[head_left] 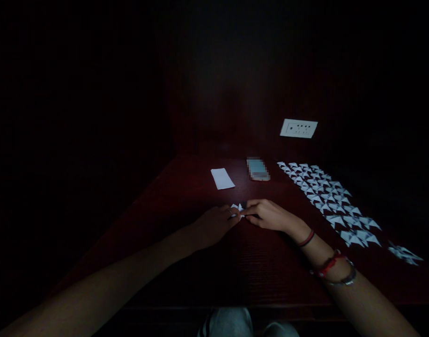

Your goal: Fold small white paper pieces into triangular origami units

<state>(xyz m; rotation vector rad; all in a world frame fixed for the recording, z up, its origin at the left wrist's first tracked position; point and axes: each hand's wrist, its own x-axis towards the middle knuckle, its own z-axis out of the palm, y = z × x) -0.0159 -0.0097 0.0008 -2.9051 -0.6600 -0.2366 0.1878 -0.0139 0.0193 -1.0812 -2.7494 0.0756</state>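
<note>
White folded paper [240, 207] is pinched in our left hand [218, 221], our right hand [269, 215] touching its side (gripping or not, we can't tell); white sheets [222, 179] lie beyond both hands, folded shapes [336, 207] off to their right.

White folded paper [240, 207], dark red table [270, 267]; red bracelet [329, 267]

A dim indoor room; home or office, I cannot tell. Beneath the hands [269, 215] is a dark red, wood-grained bench [263, 267]; beyond them, to the right, a white power-socket plate [288, 134] is fixed above it, with a smartphone [257, 168] nearer.
</note>
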